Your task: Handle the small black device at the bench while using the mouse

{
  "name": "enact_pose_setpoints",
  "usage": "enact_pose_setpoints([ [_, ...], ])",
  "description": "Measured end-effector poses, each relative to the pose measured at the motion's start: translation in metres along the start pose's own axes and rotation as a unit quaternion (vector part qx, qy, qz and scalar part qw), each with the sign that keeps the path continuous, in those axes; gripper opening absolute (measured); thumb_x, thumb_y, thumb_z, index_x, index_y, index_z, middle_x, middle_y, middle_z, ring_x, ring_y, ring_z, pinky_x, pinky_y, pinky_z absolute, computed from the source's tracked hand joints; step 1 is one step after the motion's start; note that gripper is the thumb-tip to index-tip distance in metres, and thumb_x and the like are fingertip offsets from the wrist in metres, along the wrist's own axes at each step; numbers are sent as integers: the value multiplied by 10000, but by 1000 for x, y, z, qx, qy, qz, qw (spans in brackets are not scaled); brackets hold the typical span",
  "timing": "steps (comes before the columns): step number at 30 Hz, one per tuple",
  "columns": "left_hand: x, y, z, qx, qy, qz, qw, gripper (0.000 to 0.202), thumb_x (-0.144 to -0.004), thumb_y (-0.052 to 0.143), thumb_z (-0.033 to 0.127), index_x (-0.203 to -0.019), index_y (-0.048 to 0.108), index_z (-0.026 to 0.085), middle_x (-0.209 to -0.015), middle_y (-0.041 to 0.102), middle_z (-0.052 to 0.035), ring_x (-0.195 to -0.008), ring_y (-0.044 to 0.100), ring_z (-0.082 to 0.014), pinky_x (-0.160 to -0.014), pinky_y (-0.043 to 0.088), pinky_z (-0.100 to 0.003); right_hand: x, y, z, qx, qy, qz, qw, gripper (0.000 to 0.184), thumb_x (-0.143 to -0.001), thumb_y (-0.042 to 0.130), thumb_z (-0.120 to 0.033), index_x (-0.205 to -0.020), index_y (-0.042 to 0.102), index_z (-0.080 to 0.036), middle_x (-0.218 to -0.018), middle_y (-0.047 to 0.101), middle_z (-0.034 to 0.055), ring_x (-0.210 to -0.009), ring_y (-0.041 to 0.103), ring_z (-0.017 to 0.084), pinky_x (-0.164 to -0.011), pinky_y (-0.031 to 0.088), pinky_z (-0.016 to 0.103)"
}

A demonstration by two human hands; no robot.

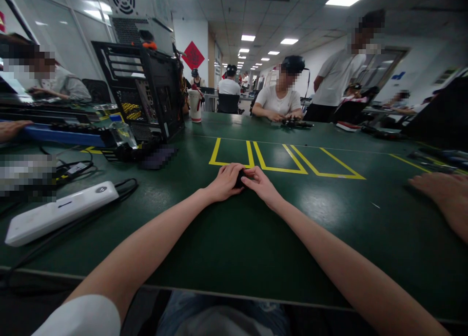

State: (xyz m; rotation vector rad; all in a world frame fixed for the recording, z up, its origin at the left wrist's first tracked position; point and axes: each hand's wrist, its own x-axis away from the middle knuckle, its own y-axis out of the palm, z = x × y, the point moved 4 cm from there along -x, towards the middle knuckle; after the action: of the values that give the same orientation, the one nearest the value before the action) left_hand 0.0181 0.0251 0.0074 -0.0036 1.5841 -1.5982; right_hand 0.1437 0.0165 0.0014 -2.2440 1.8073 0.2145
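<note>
A small black object [240,179], its kind hard to make out, sits between my two hands on the green table [234,238]. My left hand [225,182] is curled over it from the left, and its fingers cover most of the object. From the right, my right hand [263,186] reaches in with thumb and fingertips against the same object. Both hands rest just in front of the yellow tape outlines [261,169]. Much of the black object is hidden by my fingers.
To the left lie a white power strip [62,211] with a black cable, a dark open computer case [146,89] and a clear bottle [122,131]. A white cup [195,106] stands behind. Another person's hand [444,194] rests at the right; a person [281,99] sits opposite.
</note>
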Motion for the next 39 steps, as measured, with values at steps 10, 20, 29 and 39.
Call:
enact_pose_setpoints([
  [10, -1, 0, 0, -4, -3, 2, 1000, 543, -708, 550, 238, -1179, 288, 176, -1176, 422, -113, -1142, 373, -245, -958, 283, -423, -5, -3, 9, 2, 38, -15, 999, 334, -649, 643, -307, -933, 506, -197, -991, 541, 39, -868, 550, 161, -841, 430, 385],
  [20, -1, -2, 2, 4, -2, 0, 1000, 534, -714, 549, 250, -1176, 289, 182, -1177, 422, -109, -1139, 375, -247, -962, 279, -434, -2, -3, 4, -3, 15, 9, 1000, 263, -675, 622, -319, -881, 500, -210, -893, 549, 14, -876, 529, 148, -824, 430, 362],
  [29, -1, -1, 1, 0, -4, -5, 1000, 553, -702, 552, 226, -1183, 283, 181, -1178, 418, -111, -1143, 370, -251, -966, 274, -438, -5, -7, 8, 6, 27, -26, 999, 335, -645, 654, -268, -937, 501, -207, -968, 545, 32, -934, 523, 164, -860, 418, 376],
  [39, -2, 2, -1, 0, 0, 7, 1000, 543, -712, 549, 255, -1180, 283, 182, -1179, 422, -110, -1139, 379, -243, -960, 283, -426, -4, -3, 5, 1, -2, 12, 1000, 259, -668, 625, -302, -872, 496, -207, -912, 536, 15, -862, 535, 142, -827, 438, 355],
])
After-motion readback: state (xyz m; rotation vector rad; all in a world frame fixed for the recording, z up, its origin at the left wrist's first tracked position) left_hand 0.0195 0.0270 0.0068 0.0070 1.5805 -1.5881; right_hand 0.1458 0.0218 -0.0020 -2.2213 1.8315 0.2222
